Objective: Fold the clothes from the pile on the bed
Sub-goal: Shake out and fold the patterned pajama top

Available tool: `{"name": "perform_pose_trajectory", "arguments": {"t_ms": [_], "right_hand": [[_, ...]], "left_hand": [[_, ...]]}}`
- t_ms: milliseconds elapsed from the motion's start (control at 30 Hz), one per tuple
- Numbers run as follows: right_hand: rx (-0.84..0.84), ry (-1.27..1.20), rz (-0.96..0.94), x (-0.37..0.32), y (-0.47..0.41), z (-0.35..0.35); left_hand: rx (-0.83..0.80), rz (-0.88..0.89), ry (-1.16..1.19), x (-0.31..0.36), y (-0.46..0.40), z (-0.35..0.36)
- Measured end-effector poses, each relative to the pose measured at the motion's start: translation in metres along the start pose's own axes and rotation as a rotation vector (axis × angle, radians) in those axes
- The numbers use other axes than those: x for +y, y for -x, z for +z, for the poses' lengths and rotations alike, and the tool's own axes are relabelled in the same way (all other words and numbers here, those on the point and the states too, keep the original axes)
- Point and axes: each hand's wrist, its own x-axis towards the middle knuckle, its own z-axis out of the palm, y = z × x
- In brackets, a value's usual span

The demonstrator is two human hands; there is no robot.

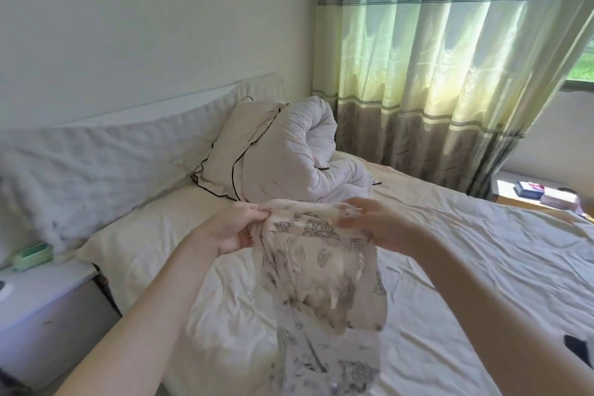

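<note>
A pale beige garment with a grey printed pattern point(321, 270) hangs in the air above the bed point(466, 267). My left hand point(234, 228) pinches its top edge on the left side. My right hand point(373, 222) pinches the same top edge on the right. The cloth is stretched between the two hands and its lower part droops down toward the sheet. A dark bit of fabric point(578, 347) shows at the right edge of the bed.
A rolled white duvet point(305, 145) and a pillow with black piping point(238, 151) lie at the head of the bed. A white nightstand point(41, 309) with a green box point(32, 255) stands on the left. Curtains point(434, 58) hang behind, and a small table point(540, 194) stands at the right.
</note>
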Motion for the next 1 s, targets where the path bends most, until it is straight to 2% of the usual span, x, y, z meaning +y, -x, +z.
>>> {"name": "perform_pose_trajectory", "arguments": {"t_ms": [67, 133, 200, 300, 333, 467, 567, 667, 767, 833, 933, 1000], "right_hand": [[0.084, 0.438, -0.017, 0.013, -0.004, 0.004], [0.161, 0.576, -0.03, 0.027, -0.014, 0.006], [0.249, 0.544, -0.012, 0.038, -0.018, 0.004], [0.32, 0.49, 0.076, 0.049, -0.018, 0.006], [0.325, 0.403, 0.108, 0.051, -0.018, 0.008], [0.195, -0.277, 0.281, 0.046, -0.012, 0.008], [0.078, -0.475, 0.3, 0.039, -0.01, 0.001], [-0.009, -0.424, 0.296, 0.037, -0.014, 0.004], [-0.004, -0.263, 0.242, 0.04, -0.019, 0.008], [0.025, -0.116, 0.181, 0.052, -0.021, 0.012], [-0.129, -0.08, 0.163, 0.068, -0.022, 0.018], [-0.115, 0.132, 0.134, 0.07, -0.027, 0.02]], "left_hand": [[0.0, -0.016, 0.015, 0.005, 0.003, -0.003], [0.0, -0.042, 0.094, 0.009, 0.006, -0.006], [-0.002, -0.058, 0.174, 0.011, 0.007, -0.012], [0.038, -0.026, 0.098, 0.008, 0.008, -0.021], [0.057, -0.019, 0.058, 0.007, 0.009, -0.021], [0.086, -0.001, -0.079, -0.004, 0.01, -0.026], [0.007, 0.014, -0.254, -0.011, 0.015, -0.028], [-0.079, 0.029, -0.393, -0.022, 0.02, -0.022], [-0.016, 0.103, -0.5, -0.033, 0.019, -0.027], [0.042, 0.106, -0.381, -0.038, 0.018, -0.036], [0.106, 0.108, -0.1, -0.04, 0.008, -0.042], [0.139, 0.117, -0.057, -0.039, 0.001, -0.044]]}}
